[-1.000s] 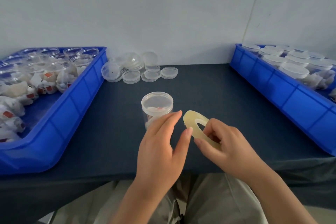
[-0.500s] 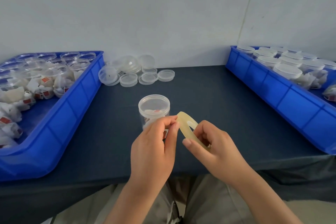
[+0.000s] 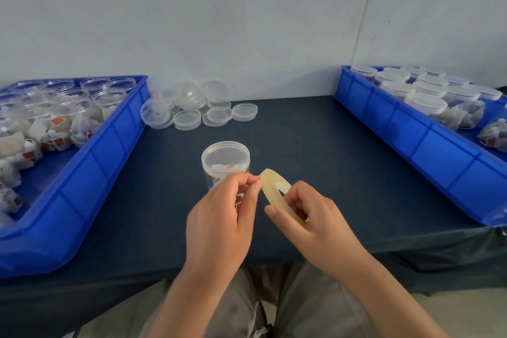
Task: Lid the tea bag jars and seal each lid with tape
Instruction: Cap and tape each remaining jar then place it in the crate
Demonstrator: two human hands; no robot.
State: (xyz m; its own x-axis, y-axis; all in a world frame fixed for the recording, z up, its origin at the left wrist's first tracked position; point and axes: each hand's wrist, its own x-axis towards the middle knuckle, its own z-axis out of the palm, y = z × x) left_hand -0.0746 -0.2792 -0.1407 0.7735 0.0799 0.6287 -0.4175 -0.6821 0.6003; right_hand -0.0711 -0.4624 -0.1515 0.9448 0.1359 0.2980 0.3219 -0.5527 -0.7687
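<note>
while gripping tape roll (image 3: pixel 267 189) in right hand (image 3: pixel 315 223), pinching its far edge with left hand (image 3: pixel 219 223); lidded jar (image 3: pixel 225 158) just beyond left hand.

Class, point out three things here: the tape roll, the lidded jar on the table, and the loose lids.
tape roll (image 3: pixel 267 185): head view, flat face of the ring.
lidded jar (image 3: pixel 225 155): head view, top of its lid.
loose lids (image 3: pixel 187 119): head view, a front lid of the pile.
</note>
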